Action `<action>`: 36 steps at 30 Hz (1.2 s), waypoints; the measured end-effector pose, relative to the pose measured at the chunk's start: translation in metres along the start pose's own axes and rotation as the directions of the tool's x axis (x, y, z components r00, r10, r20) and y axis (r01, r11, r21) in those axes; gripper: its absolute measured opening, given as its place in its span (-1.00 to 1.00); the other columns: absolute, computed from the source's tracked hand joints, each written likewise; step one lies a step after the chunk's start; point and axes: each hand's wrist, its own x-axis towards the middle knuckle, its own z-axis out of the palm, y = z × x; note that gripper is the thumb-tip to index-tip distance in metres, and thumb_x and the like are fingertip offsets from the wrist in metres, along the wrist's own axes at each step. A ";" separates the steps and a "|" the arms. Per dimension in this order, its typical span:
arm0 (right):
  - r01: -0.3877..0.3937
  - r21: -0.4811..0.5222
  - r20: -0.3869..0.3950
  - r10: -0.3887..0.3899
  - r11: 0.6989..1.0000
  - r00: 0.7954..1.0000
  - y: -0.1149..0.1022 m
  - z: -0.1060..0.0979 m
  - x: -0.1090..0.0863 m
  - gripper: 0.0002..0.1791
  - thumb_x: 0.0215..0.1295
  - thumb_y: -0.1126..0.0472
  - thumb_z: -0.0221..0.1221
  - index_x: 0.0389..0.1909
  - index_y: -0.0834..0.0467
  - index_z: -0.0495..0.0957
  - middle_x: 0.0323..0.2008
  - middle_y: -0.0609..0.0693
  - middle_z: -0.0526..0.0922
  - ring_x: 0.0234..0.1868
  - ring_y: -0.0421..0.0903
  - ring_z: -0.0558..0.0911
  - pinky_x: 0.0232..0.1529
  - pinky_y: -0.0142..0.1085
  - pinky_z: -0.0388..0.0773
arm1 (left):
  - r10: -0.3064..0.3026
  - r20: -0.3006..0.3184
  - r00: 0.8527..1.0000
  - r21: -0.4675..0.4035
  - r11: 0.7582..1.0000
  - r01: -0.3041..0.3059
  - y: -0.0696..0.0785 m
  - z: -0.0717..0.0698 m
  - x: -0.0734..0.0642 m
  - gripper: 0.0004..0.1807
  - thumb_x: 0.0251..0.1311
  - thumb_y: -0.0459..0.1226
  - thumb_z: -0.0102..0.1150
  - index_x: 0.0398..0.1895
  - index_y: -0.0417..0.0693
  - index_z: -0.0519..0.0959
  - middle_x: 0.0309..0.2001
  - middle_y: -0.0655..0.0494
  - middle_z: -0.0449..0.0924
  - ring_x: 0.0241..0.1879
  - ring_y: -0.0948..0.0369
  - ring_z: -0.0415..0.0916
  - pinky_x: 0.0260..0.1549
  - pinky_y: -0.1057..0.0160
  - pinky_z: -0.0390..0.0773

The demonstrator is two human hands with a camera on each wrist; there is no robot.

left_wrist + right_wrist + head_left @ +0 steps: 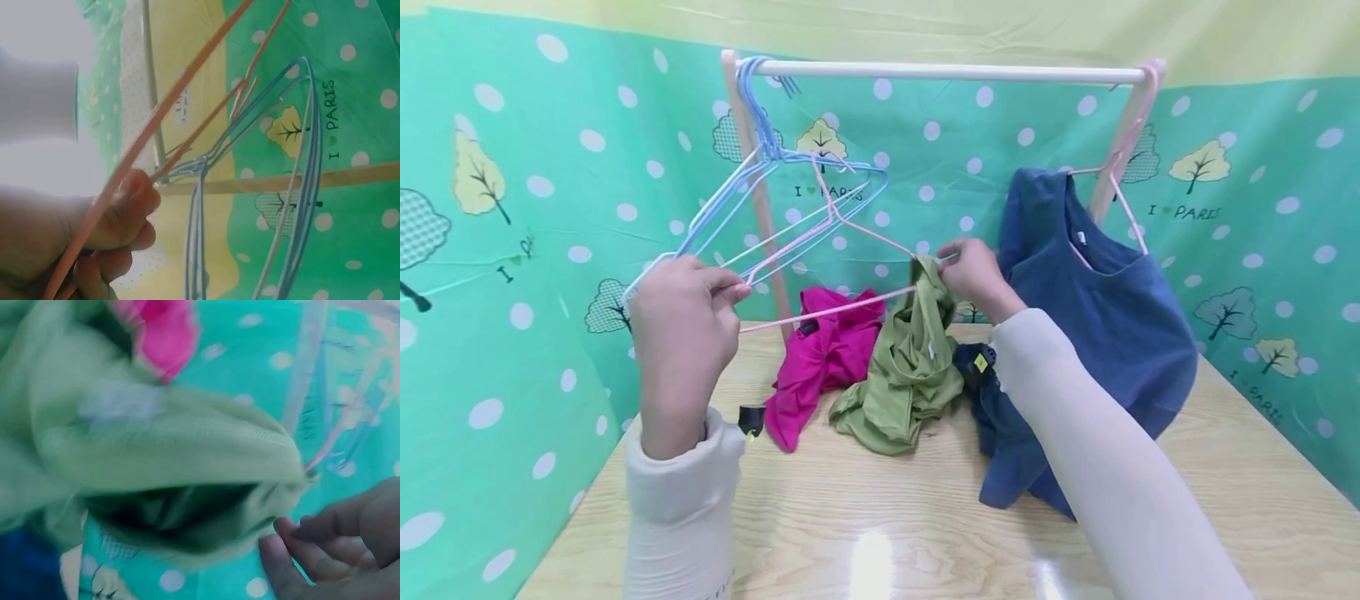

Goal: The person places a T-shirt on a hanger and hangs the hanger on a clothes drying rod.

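Note:
My left hand (pixel 681 342) grips one end of a pink clothes hanger (pixel 820 315), held out in front of the rack; its fingers curl round the wire in the left wrist view. The hanger's far end reaches into a green top (pixel 902 375), whose upper part is lifted while the lower part lies bunched on the table. With thumb and fingertips, my right hand (pixel 973 273) pinches the edge of the green top beside that hanger end. In the right wrist view, the top's opening (pixel 169 512) gapes, somewhat blurred.
Several blue hangers (pixel 767 125) hang at the left of a white rack bar (pixel 955 72). A dark blue sleeveless top (pixel 1097 308) hangs on a pink hanger at the right. A magenta garment (pixel 827 350) and more dark blue cloth (pixel 1000 450) lie on the wooden table (pixel 805 525).

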 end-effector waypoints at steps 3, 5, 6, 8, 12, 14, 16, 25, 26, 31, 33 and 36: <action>0.053 -0.154 0.036 -0.048 0.987 0.998 0.011 0.000 0.004 -0.28 0.44 0.44 -0.02 0.60 0.08 0.15 0.26 0.23 0.53 -0.67 -0.15 0.22 -0.58 -0.28 0.28 | 0.019 -0.033 0.999 -0.008 1.000 -0.019 0.000 -0.001 -0.001 -0.93 0.20 -0.44 0.37 -0.36 -0.28 0.80 -0.47 -0.18 0.65 -0.42 -0.16 0.50 -0.41 -0.07 0.42; 0.083 -0.194 0.035 -0.078 0.978 0.996 0.016 0.001 0.006 -0.31 0.51 0.36 -0.01 0.61 0.05 0.13 0.36 0.23 0.46 -0.70 -0.12 0.19 -0.57 -0.26 0.29 | 0.041 -0.044 0.998 -0.021 0.999 -0.042 0.000 -0.001 -0.001 -0.95 0.17 -0.45 0.40 -0.36 -0.29 0.80 -0.49 -0.18 0.64 -0.45 -0.14 0.47 -0.40 -0.05 0.39; 0.097 -0.200 0.024 -0.094 0.975 0.995 0.018 0.002 0.007 -0.36 0.54 0.33 0.00 0.59 0.06 0.19 0.44 0.20 0.40 -0.68 -0.09 0.24 -0.54 -0.24 0.32 | 0.051 -0.050 0.997 -0.030 0.998 -0.052 0.000 -0.001 -0.001 -0.96 0.15 -0.45 0.42 -0.37 -0.30 0.79 -0.50 -0.17 0.63 -0.45 -0.14 0.46 -0.40 -0.04 0.38; 0.126 -0.216 -0.003 -0.130 0.968 0.992 0.020 0.003 0.009 -0.50 0.58 0.27 0.00 0.49 0.09 0.37 0.39 0.17 0.47 -0.54 -0.04 0.43 -0.42 -0.21 0.44 | 0.076 -0.067 0.995 -0.048 0.996 -0.080 0.000 -0.001 0.000 -0.96 0.14 -0.45 0.43 -0.38 -0.31 0.79 -0.51 -0.17 0.62 -0.47 -0.13 0.43 -0.41 -0.02 0.36; 0.185 -0.211 -0.052 -0.200 0.960 0.978 0.023 0.003 0.009 -0.66 0.60 0.21 0.04 0.25 0.15 0.61 0.15 0.16 0.66 -0.05 0.07 0.66 -0.09 -0.12 0.62 | 0.106 -0.107 0.989 -0.076 0.991 -0.115 0.002 -0.002 -0.001 -0.94 0.15 -0.44 0.44 -0.40 -0.33 0.78 -0.53 -0.17 0.59 -0.46 -0.11 0.41 -0.44 0.03 0.35; 0.219 -0.217 -0.069 -0.239 0.951 0.969 0.023 0.001 0.008 -0.69 0.60 0.22 0.04 0.17 0.18 0.65 0.08 0.16 0.70 0.06 0.08 0.67 -0.02 -0.09 0.64 | 0.110 -0.118 0.987 -0.079 0.990 -0.119 0.003 -0.001 -0.001 -0.92 0.17 -0.43 0.43 -0.40 -0.34 0.78 -0.53 -0.17 0.58 -0.46 -0.11 0.40 -0.44 0.04 0.34; 0.248 -0.234 -0.073 -0.271 0.940 0.960 0.023 0.000 0.008 -0.70 0.60 0.23 0.04 0.14 0.19 0.66 0.03 0.16 0.71 -0.02 0.07 0.68 -0.07 -0.10 0.64 | 0.112 -0.126 0.986 -0.074 0.990 -0.122 0.003 -0.001 0.000 -0.91 0.18 -0.42 0.43 -0.39 -0.35 0.78 -0.52 -0.18 0.58 -0.45 -0.11 0.39 -0.45 0.05 0.34; 0.407 -0.316 0.001 -0.429 0.857 0.903 0.016 0.004 0.004 -0.76 0.60 0.24 0.05 0.01 0.19 0.67 -0.14 0.13 0.72 -0.23 0.04 0.64 -0.19 -0.11 0.57 | 0.215 -0.219 0.952 -0.101 0.965 -0.241 -0.010 0.005 0.003 -0.87 0.15 -0.41 0.45 -0.45 -0.38 0.76 -0.58 -0.16 0.48 -0.47 -0.11 0.31 -0.46 0.16 0.23; 0.429 -0.316 -0.006 -0.454 0.846 0.891 0.014 0.006 0.003 -0.77 0.59 0.25 0.05 -0.02 0.20 0.68 -0.17 0.13 0.72 -0.26 0.03 0.63 -0.20 -0.12 0.56 | 0.228 -0.226 0.947 -0.112 0.960 -0.258 -0.011 0.007 0.004 -0.86 0.14 -0.40 0.46 -0.45 -0.38 0.76 -0.58 -0.15 0.46 -0.47 -0.11 0.30 -0.46 0.18 0.22; 0.465 -0.294 -0.116 -0.514 0.835 0.850 0.006 0.010 -0.003 -0.79 0.57 0.26 0.09 -0.08 0.22 0.69 -0.21 0.14 0.72 -0.29 0.03 0.63 -0.23 -0.12 0.58 | 0.240 -0.222 0.945 -0.147 0.950 -0.276 -0.012 0.016 0.006 -0.85 0.15 -0.39 0.45 -0.44 -0.37 0.76 -0.57 -0.16 0.48 -0.47 -0.11 0.29 -0.45 0.15 0.23; 0.465 -0.280 -0.173 -0.520 0.840 0.836 0.006 0.012 -0.006 -0.81 0.55 0.26 0.12 -0.07 0.21 0.70 -0.19 0.13 0.73 -0.26 0.02 0.66 -0.19 -0.11 0.60 | 0.212 -0.182 0.960 -0.115 0.965 -0.234 -0.012 0.015 0.006 -0.86 0.18 -0.39 0.43 -0.41 -0.37 0.76 -0.52 -0.17 0.55 -0.46 -0.12 0.31 -0.45 0.12 0.28; 0.477 -0.276 -0.250 -0.541 0.834 0.803 0.009 0.015 -0.010 -0.83 0.51 0.26 0.18 -0.08 0.19 0.72 -0.19 0.11 0.75 -0.22 0.03 0.69 -0.14 -0.09 0.61 | 0.133 -0.066 0.989 -0.042 0.990 -0.136 -0.011 0.011 0.005 -0.90 0.21 -0.40 0.41 -0.35 -0.33 0.77 -0.43 -0.18 0.66 -0.42 -0.14 0.36 -0.41 0.02 0.37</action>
